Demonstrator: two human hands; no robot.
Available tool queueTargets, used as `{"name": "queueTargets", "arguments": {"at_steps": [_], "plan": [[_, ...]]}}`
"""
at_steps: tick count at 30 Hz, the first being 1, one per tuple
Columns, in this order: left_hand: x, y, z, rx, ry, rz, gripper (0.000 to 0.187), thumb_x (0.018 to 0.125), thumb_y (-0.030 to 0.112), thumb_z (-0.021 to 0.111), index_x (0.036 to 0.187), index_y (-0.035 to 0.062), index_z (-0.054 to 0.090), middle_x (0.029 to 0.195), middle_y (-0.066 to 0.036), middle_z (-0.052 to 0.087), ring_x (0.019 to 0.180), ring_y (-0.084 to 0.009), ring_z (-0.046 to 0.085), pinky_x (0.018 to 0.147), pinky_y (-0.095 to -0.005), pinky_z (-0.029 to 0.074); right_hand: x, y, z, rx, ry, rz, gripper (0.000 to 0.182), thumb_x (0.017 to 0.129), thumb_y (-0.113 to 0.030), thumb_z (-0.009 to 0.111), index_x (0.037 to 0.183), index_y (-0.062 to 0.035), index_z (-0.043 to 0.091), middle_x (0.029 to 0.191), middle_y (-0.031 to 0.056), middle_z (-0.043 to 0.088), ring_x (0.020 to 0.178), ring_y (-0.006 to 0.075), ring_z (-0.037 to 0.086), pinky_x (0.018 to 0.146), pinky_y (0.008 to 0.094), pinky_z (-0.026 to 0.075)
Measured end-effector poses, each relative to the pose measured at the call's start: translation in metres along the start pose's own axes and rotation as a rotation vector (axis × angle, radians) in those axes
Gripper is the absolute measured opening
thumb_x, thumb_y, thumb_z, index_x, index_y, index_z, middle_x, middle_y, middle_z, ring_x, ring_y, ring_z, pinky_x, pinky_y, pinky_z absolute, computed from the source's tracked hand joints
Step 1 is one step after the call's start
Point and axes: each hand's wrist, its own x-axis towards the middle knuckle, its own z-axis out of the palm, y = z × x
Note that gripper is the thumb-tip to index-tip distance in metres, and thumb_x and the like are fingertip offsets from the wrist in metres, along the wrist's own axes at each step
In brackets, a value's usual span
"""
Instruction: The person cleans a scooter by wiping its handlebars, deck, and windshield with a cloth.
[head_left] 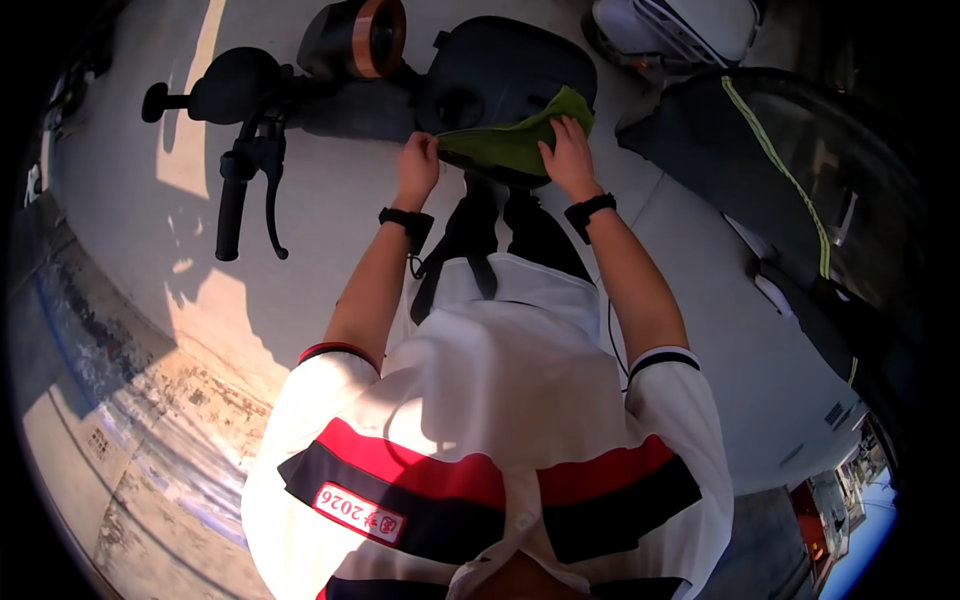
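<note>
A green cloth (pixel 500 147) lies partly spread over the near edge of a black, rounded, seat-like part (pixel 510 70) of a two-wheeled vehicle. My left hand (pixel 417 168) is closed, pinching the cloth's left corner between thumb and fingers. On the other side, my right hand (pixel 570 158) grips the cloth near its right end, fingers bent over it and thumb apart. The cloth's right end rises in a fold beside these fingers. Part of the black surface under the cloth is hidden.
To the left are a handlebar grip (pixel 232 205), a brake lever (pixel 274 210), a round black mirror (pixel 235 85) and an orange-rimmed lamp (pixel 378 38). A dark cover with yellow-green trim (pixel 770 150) is at right. Another white vehicle (pixel 690 35) stands beyond.
</note>
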Motion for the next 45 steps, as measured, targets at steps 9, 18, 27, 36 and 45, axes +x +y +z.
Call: {"name": "queueTargets", "arguments": {"at_steps": [9,18,27,36,45], "plan": [[0.02,0.002,-0.009,-0.103,-0.042,-0.022,0.021,0.095,0.019,0.063,0.107,0.0016,0.063,0.098,-0.017,0.072,0.09,-0.0331,0.07,0.077,-0.0414,0.054,0.01,-0.009,0.018,-0.266,-0.166,0.057,0.07,0.096,-0.036,0.059,0.15,0.0017,0.033,0.158,0.0219,0.028,0.145,0.0426,0.026,0.119,0.0495,0.026],[0.011,0.02,0.022,0.32,-0.376,0.259,0.051,0.087,0.023,0.068,0.132,0.0029,0.057,0.143,-0.022,0.049,0.131,-0.0401,0.047,0.107,-0.0451,0.043,0.047,0.016,0.007,-0.277,-0.253,0.053,0.079,0.096,-0.039,0.059,0.154,0.002,0.024,0.162,0.0199,0.02,0.149,0.0394,0.019,0.122,0.0484,0.02],[0.002,0.042,0.069,0.428,-0.443,0.242,0.073,0.087,0.032,0.069,0.149,0.005,0.04,0.159,-0.029,0.02,0.145,-0.0506,0.023,0.118,-0.0505,0.027,0.108,0.044,-0.022,-0.21,-0.454,0.052,0.085,0.093,-0.038,0.062,0.156,0.001,0.019,0.164,0.018,0.014,0.151,0.0375,0.014,0.123,0.0467,0.018],[0.005,0.05,0.081,0.354,-0.386,0.112,0.069,0.083,0.025,0.072,0.147,0.0202,0.046,0.159,-0.032,0.016,0.143,-0.0566,0.02,0.116,-0.0569,0.028,0.149,0.031,-0.025,-0.258,-0.633,0.01,0.092,0.088,-0.036,0.066,0.157,0.0,0.015,0.165,0.0185,0.009,0.152,0.0392,0.008,0.123,0.0505,0.015],[-0.013,0.044,0.056,0.397,-0.25,-0.028,0.067,0.082,0.018,0.072,0.145,0.021,0.05,0.159,-0.032,0.015,0.144,-0.0547,0.021,0.115,-0.053,0.035,0.154,-0.017,0.002,-0.267,-0.715,-0.187,0.091,0.088,-0.038,0.069,0.157,-0.0038,0.02,0.165,0.0168,0.01,0.152,0.0396,0.008,0.122,0.0539,0.018]]}}
